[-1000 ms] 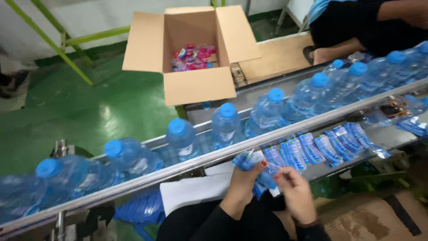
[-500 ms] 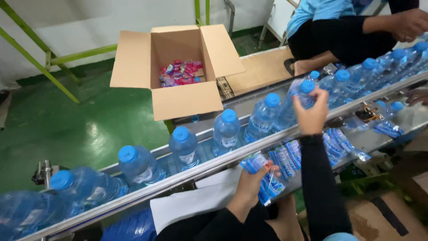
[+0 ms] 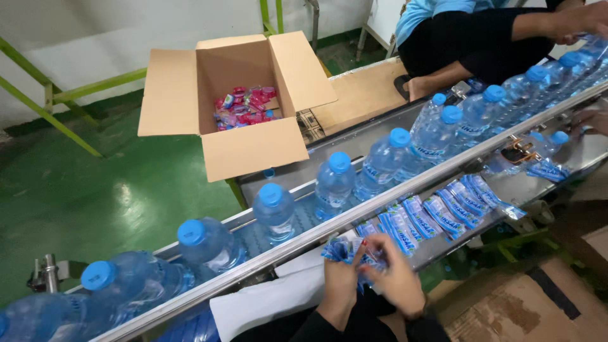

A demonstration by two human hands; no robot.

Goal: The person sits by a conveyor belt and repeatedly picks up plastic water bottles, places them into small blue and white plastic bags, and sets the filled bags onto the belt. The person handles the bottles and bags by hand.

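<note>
The scene is lit brightly and evenly from above. A white patch of glare is seen on the shiny green floor [image 3: 123, 196]. Small glints are caught on the clear bottles [image 3: 273, 212] and the metal rail [image 3: 392, 196]. Only soft, faint shadows are cast, as inside the cardboard box [image 3: 237, 104]. The middle is fairly sharp. The corners are slightly blurred and bent outward.

An open brown cardboard box [image 3: 237, 107] stands on the green floor in the upper middle of the frame, holding a heap of small pink and red packets [image 3: 246, 106]. Blue-and-white sleeve labels [image 3: 437, 212] lie fanned in a row on the steel surface at centre right. A few more labels [image 3: 345, 251] sit bunched at lower centre. Each bottle [image 3: 334, 185] on the line wears a blue-and-white band.
</note>
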